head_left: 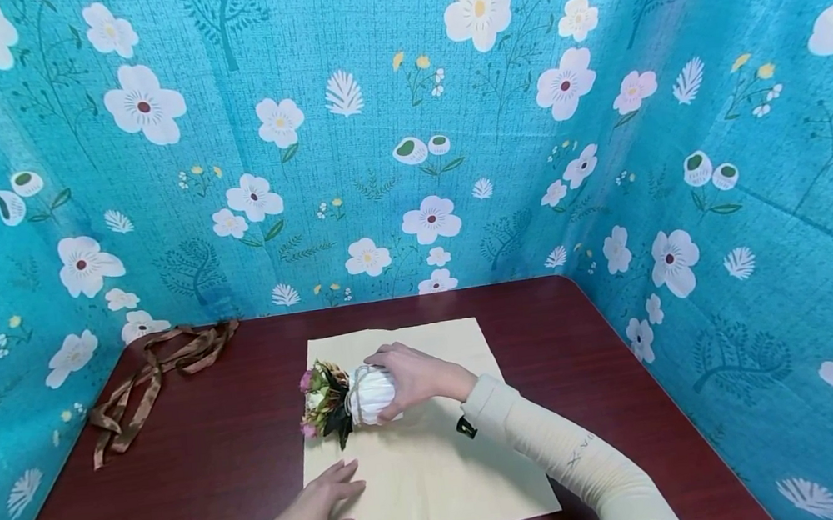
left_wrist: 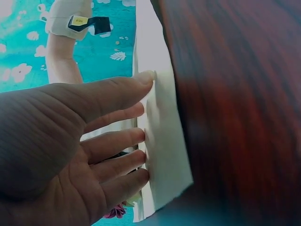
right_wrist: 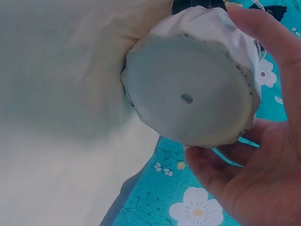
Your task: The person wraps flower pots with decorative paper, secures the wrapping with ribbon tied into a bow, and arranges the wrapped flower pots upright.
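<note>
A small white ribbed pot point(head_left: 369, 392) with twine round it and pink and white flowers point(head_left: 317, 401) lies on its side over a sheet of cream paper point(head_left: 467, 477), blooms to the left. My right hand point(head_left: 423, 374) grips the pot near its base, thumb and fingers on opposite sides. In the right wrist view the flat pot bottom point(right_wrist: 188, 75) shows a small hole. My left hand point(head_left: 308, 509) is at the paper's near left edge, fingers spread. The left wrist view shows its fingertips point(left_wrist: 141, 176) touching the paper, with nothing held.
A brown ribbon point(head_left: 159, 367) lies loosely tangled at the far left of the dark red table point(head_left: 201, 448). Blue flowered cloth point(head_left: 376, 155) hangs behind the table and along both sides. A black wrist-camera piece point(head_left: 466, 428) hangs under the right sleeve.
</note>
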The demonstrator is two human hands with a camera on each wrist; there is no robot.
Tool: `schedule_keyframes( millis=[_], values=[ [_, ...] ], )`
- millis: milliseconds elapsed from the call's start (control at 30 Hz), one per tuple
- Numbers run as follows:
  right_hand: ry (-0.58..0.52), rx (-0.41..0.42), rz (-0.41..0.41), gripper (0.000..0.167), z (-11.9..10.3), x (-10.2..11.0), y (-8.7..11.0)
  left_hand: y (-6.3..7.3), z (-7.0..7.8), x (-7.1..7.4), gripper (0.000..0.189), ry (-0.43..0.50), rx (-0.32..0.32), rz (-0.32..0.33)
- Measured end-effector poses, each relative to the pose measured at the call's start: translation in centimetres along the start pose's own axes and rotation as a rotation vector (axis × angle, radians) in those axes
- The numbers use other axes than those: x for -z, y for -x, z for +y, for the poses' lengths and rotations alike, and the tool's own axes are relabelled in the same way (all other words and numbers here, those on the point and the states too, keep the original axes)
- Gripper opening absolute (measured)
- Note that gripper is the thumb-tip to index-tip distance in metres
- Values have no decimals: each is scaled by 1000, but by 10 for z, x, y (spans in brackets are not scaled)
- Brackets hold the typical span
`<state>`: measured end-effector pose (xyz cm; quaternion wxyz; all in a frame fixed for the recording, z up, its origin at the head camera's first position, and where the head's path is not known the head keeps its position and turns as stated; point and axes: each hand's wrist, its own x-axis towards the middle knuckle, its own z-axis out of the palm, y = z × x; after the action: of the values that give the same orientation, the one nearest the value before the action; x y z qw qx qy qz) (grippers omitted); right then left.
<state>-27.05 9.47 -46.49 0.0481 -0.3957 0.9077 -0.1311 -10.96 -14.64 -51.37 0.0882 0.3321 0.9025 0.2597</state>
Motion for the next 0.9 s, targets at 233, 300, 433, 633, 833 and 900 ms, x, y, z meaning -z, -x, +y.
schedule_keyframes(
  millis=[233,300,433,633,833,900],
  values=[
    [-21,-4,-16,99,1,9,6,-1,4,1,44,-12,6,0],
    [-53,-8,-36,103,3,14,8,-2,5,1,43,-22,10,1],
    [-156,-39,-120,110,13,30,18,-5,9,1,38,-44,-8,7],
    [-282,-146,-178,88,44,50,36,-22,29,-1,29,-75,-147,81],
    [-279,-243,-145,70,87,52,49,-54,62,-12,24,-89,-299,19],
    [-269,-271,-133,69,102,50,53,-66,74,-17,23,-108,-330,-21]
  ],
)
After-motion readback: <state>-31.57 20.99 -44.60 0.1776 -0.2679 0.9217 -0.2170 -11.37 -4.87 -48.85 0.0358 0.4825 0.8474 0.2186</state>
